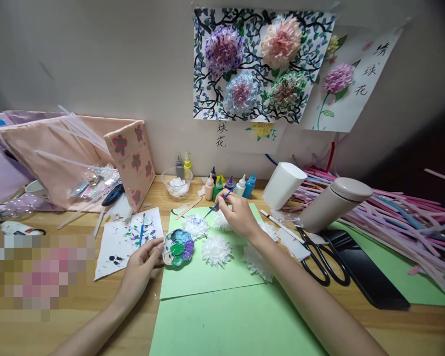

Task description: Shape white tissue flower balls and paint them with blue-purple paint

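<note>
My left hand [145,259] grips the edge of a flower-shaped paint palette [178,248] with green, purple, blue and pale pink paint. In my right hand [234,210] is a thin blue paintbrush [215,203], pinched between the fingers. Its tip is close over a white paper flower [195,226] with bluish marks; contact cannot be made out. Several plain white flowers lie around it, one [217,250] in the middle and another [258,262] under my right forearm. They rest on light green paper [193,287].
Paint bottles [249,186] and a clear bowl [176,182] stand near the wall. At left, a stained sheet [113,252] bears another brush [141,231]. Right of my arm are black scissors [324,262], a phone [367,269], a tilted cup [335,203] and pink strips [404,217].
</note>
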`<state>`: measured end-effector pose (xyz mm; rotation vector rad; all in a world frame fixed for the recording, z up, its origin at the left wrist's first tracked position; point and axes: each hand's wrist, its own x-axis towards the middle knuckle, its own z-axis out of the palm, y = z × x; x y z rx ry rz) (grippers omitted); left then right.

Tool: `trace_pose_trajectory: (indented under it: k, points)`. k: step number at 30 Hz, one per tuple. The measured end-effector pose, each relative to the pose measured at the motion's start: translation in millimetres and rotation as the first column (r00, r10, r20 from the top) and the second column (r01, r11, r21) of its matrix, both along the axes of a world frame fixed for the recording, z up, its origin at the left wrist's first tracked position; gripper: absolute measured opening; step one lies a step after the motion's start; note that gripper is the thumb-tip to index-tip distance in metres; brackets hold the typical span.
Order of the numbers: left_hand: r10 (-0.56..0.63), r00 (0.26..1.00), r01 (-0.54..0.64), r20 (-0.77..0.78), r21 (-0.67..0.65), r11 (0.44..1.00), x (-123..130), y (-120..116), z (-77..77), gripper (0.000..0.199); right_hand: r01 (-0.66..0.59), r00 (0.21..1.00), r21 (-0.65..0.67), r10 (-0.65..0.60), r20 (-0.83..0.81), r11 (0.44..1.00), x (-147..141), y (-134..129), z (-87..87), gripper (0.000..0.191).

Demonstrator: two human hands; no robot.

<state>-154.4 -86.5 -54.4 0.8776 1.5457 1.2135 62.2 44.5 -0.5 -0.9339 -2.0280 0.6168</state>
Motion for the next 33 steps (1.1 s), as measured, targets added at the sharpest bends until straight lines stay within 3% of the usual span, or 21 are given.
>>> trace_pose_trajectory:
  k: [16, 23, 27, 30, 33]
  points:
    - [0.000, 0.999, 0.000, -0.052, 0.002, 1.000, 1, 0, 3.7, 0.049, -0.016, 1.000, 0.024, 0.015, 0.021, 1.000, -1, 1, -4.6, 0.024]
    - [0.004, 0.999, -0.003, -0.032, 0.026, 1.000, 1, 0, 0.3, 0.049, 0.011, 0.995, -0.004, -0.011, -0.101, 1.000, 2, -2, 3.9, 0.025]
    - [-0.020, 1.000, 0.020, -0.010, 0.037, 0.999, 1, -1, -1.6, 0.046, -0.129, 0.983, -0.021, 0.124, -0.137, 0.991, -6, -19, 10.7, 0.025]
    - [-0.031, 1.000, 0.031, -0.006, 0.053, 0.998, 1, -1, -2.4, 0.041, -0.256, 0.966, 0.056, 0.258, -0.035, 0.965, -14, -33, 9.3, 0.019]
    - [-0.039, 0.999, 0.039, 0.002, 0.061, 0.997, 1, -1, -2.6, 0.040, -0.293, 0.955, 0.101, 0.287, 0.076, 0.951, -19, -39, 4.5, 0.014]
